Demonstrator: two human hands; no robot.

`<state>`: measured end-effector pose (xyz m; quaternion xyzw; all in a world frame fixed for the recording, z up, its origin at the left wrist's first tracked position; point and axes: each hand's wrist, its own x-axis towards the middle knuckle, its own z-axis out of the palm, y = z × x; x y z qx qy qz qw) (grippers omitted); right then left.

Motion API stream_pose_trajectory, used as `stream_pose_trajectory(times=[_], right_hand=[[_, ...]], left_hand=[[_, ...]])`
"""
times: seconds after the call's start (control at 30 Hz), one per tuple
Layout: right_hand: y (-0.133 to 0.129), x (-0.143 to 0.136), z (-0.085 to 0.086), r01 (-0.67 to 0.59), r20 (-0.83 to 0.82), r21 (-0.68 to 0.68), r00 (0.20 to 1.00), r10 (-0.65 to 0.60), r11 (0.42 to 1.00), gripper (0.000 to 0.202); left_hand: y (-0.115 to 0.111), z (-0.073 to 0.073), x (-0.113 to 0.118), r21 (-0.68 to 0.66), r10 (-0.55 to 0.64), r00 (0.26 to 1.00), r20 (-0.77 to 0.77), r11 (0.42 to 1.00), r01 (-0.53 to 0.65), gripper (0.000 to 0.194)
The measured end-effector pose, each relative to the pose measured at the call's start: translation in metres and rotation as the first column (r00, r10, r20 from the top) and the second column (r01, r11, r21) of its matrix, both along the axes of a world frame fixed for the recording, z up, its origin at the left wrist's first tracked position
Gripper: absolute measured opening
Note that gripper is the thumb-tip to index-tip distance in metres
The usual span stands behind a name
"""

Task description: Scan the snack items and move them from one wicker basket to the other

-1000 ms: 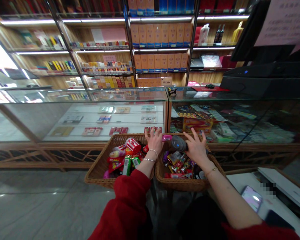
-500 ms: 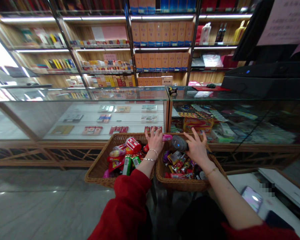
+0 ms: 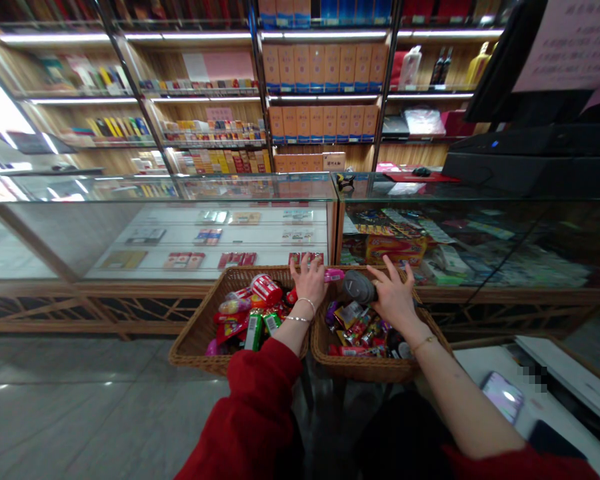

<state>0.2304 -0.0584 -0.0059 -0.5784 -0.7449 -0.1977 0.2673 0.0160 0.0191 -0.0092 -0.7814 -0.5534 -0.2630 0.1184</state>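
My left hand (image 3: 310,283) is over the right side of the left wicker basket (image 3: 195,333), its fingers spread. Beside its fingertips lies a pink item (image 3: 335,275), too small to name; whether they touch is hidden. My right hand (image 3: 394,293), fingers also apart, is above the right wicker basket (image 3: 375,371). Close against its left side is a dark grey, round-ended container (image 3: 359,287); no grip on it shows. Colourful wrapped sweets (image 3: 363,330) lie in the right basket. The left one holds green packs (image 3: 253,330) and a red-and-white striped tub (image 3: 267,289).
A glass display counter (image 3: 205,288) with small boxes inside runs behind the baskets. Boxed goods (image 3: 325,67) fill shelves beyond it. At right, a phone (image 3: 503,397) lies on a white surface, and a monitor (image 3: 510,60) stands on the counter.
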Motion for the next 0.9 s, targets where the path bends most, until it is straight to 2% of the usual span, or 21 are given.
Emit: stream_pose_trajectory(times=[0.2, 0.53, 0.7, 0.9], right_hand=[[0.0, 0.0, 0.002, 0.036, -0.01, 0.005, 0.999, -0.036, 0.999, 0.027], [0.002, 0.0, 0.009, 0.061, -0.001, 0.028, 0.998, -0.061, 0.998, 0.026], [0.007, -0.004, 0.011, 0.028, -0.008, 0.064, 1.0, -0.028, 0.998, 0.028], [0.01, -0.02, 0.017, 0.022, 0.022, 0.061, 0.999, -0.024, 0.998, 0.028]], left_hand=[[-0.002, 0.001, 0.0, 0.012, -0.003, 1.0, 0.009, 1.0, 0.002, 0.03], [-0.007, 0.012, -0.004, 0.028, 0.055, 0.997, 0.062, 0.998, -0.057, 0.03], [-0.005, 0.019, -0.013, 0.03, 0.086, 0.992, 0.088, 0.996, -0.089, 0.028], [-0.011, 0.028, -0.035, 0.042, 0.119, 0.988, 0.093, 0.991, -0.124, 0.026]])
